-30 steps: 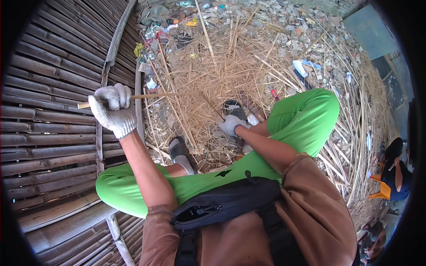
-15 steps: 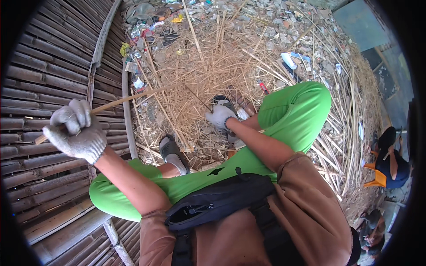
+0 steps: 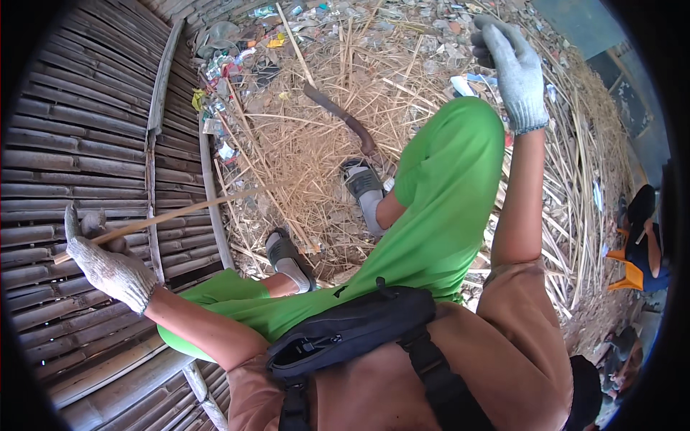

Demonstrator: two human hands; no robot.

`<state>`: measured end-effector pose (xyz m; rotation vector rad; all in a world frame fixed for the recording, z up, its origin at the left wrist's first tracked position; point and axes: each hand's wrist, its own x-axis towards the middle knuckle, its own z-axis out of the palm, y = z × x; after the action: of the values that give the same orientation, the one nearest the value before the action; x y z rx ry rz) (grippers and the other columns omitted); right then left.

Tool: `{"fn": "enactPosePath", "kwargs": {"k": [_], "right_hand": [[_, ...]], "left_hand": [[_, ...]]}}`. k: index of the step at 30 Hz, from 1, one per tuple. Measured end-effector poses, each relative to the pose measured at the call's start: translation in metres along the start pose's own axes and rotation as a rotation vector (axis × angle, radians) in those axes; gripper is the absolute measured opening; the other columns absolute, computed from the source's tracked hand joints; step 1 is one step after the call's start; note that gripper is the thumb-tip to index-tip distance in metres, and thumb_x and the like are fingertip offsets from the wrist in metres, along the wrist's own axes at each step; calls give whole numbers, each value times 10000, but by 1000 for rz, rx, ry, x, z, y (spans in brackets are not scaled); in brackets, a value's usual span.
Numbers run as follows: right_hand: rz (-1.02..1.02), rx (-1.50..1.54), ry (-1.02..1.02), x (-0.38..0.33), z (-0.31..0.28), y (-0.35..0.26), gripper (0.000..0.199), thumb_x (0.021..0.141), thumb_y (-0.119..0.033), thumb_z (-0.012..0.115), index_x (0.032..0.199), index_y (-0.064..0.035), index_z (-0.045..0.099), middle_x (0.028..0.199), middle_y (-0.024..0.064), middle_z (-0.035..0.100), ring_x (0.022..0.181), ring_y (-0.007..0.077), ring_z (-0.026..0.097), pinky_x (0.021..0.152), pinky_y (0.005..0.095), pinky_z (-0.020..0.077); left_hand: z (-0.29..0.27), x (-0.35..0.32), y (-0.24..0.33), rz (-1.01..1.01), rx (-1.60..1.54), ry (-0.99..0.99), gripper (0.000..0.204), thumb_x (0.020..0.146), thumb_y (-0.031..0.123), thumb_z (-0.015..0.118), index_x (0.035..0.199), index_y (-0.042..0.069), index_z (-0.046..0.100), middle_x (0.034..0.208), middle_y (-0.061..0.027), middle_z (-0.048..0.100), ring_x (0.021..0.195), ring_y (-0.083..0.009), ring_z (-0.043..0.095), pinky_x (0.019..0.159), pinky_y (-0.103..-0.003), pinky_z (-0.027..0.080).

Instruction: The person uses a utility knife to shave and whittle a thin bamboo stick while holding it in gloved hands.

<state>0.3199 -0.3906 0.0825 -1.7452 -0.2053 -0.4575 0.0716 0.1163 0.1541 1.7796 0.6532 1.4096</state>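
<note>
My left hand [image 3: 108, 262], in a grey-white knit glove, holds a long thin bamboo strip [image 3: 172, 214] near one end. The strip slants over the slatted wall toward the straw-covered ground. My right hand [image 3: 512, 68], gloved the same way, is raised beyond my right knee with its fingers apart and nothing visible in it. On the ground ahead of my right foot lies what looks like a rusty brown knife [image 3: 343, 118] with a curved handle. Fine bamboo shavings [image 3: 295, 151] are spread around it.
A bamboo-slat wall [image 3: 79, 183] runs along my left. Litter [image 3: 230, 68] lies at the far left, and a heap of split bamboo strips [image 3: 560, 215] at the right. Another person [image 3: 647, 244] sits on an orange chair [image 3: 627, 276] at the far right.
My right hand has let go of the knife, which now lies on the ground, and has moved up and right. My left hand has dropped slightly with the bamboo strip. My right knee has shifted inward.
</note>
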Motion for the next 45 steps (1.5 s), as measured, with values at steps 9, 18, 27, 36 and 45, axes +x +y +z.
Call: {"fn": "enactPosePath", "kwargs": {"k": [9, 18, 27, 36, 45], "right_hand": [[635, -914, -315, -125, -9, 352, 554, 924, -530, 676, 1262, -97, 750, 1228, 261, 757, 1186, 415, 721, 1030, 501, 551], [694, -1240, -484, -125, 34, 366, 529, 862, -537, 746, 1218, -152, 813, 1275, 170, 775, 1191, 355, 748, 961, 497, 613], [577, -1303, -482, -155, 60, 364, 287, 914, -357, 697, 1139, -238, 828, 1196, 161, 778, 1128, 354, 752, 934, 464, 597], [651, -1231, -592, -135, 77, 357, 341, 925, -329, 670, 1203, -178, 797, 1266, 181, 769, 1191, 374, 742, 990, 487, 593], [463, -584, -408, -40, 29, 374, 486, 924, -364, 602, 1121, 57, 745, 858, 169, 765, 795, 244, 744, 734, 393, 562]], "left_hand": [[-90, 18, 58, 295, -213, 93, 362, 1082, 208, 632, 1401, 42, 674, 1188, -106, 679, 915, -211, 652, 815, -335, 560], [-59, -75, 16, -171, -1178, -559, 423, 999, 84, 690, 1389, -62, 617, 1405, -225, 569, 1162, -338, 598, 949, -478, 522], [-23, -112, 0, -478, -933, -787, 368, 1029, 365, 687, 1003, 9, 601, 1055, -115, 542, 807, -235, 505, 708, -378, 420], [-34, -119, -3, -495, -542, -634, 988, 847, 100, 849, 1655, -54, 301, 1635, -277, 429, 1220, -334, 694, 1060, -402, 601], [-9, -123, -20, -1066, -920, -746, 729, 945, 43, 692, 1568, -138, 360, 1362, -212, 601, 884, -142, 652, 688, -244, 514]]}}
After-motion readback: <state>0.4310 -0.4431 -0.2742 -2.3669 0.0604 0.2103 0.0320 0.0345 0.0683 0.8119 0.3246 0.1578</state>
